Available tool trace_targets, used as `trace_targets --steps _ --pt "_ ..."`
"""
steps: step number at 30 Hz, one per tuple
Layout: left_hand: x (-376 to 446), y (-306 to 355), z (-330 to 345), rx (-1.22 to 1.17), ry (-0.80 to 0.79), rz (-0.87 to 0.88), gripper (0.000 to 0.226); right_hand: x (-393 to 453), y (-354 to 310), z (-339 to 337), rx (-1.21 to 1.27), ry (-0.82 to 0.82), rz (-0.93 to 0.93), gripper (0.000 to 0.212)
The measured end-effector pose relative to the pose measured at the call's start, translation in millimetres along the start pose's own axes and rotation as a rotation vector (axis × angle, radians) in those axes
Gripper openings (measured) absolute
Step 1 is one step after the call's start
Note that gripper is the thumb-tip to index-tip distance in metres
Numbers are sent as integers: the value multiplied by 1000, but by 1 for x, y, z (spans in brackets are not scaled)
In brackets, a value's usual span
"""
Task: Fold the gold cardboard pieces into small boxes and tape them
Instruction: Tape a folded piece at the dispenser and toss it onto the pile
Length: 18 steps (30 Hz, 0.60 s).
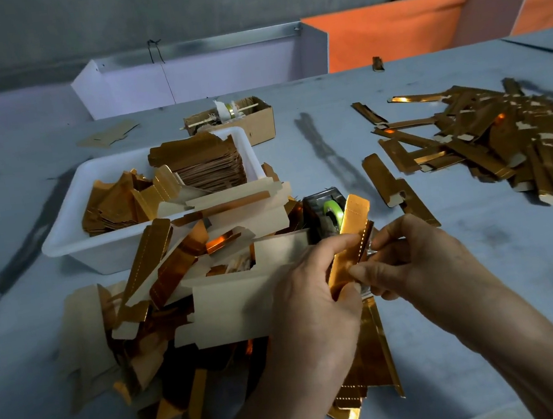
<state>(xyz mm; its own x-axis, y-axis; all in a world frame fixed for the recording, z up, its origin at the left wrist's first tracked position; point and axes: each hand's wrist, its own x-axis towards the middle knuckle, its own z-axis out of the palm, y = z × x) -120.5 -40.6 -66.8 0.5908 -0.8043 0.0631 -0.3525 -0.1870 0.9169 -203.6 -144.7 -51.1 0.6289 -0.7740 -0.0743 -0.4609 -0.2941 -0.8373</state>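
Between both hands, just before the tape dispenser (326,214), a folded gold piece (350,235) is held, long axis upright, tilted away. Left hand (312,294) is wrapped round its lower end; right hand (408,263) pinches clear tape, probably, against its right edge.

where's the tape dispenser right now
In the head view the tape dispenser sits mid-table, just beyond both hands, partly hidden behind the gold strip they hold, right of the white tub.
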Motion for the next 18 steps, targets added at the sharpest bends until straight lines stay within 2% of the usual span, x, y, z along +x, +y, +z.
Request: trace_targets --steps 4,8,11,16,18 --pt "-1 -4 -2 -56 -18 -4 37 3 4 2 19 -2 42 33" --pt "2 -9 -3 -173 -31 -33 28 4 10 2 135 -83 130 29" --pt "2 -13 -2 -271 -50 -68 28 3 12 3 157 -130 164 30" --pt "1 -16 -4 -423 -81 -200 32 0 15 1 18 -101 97 32" --pt "0 -16 -5 -491 -100 -239 33 -3 15 -2 124 -163 102 31"
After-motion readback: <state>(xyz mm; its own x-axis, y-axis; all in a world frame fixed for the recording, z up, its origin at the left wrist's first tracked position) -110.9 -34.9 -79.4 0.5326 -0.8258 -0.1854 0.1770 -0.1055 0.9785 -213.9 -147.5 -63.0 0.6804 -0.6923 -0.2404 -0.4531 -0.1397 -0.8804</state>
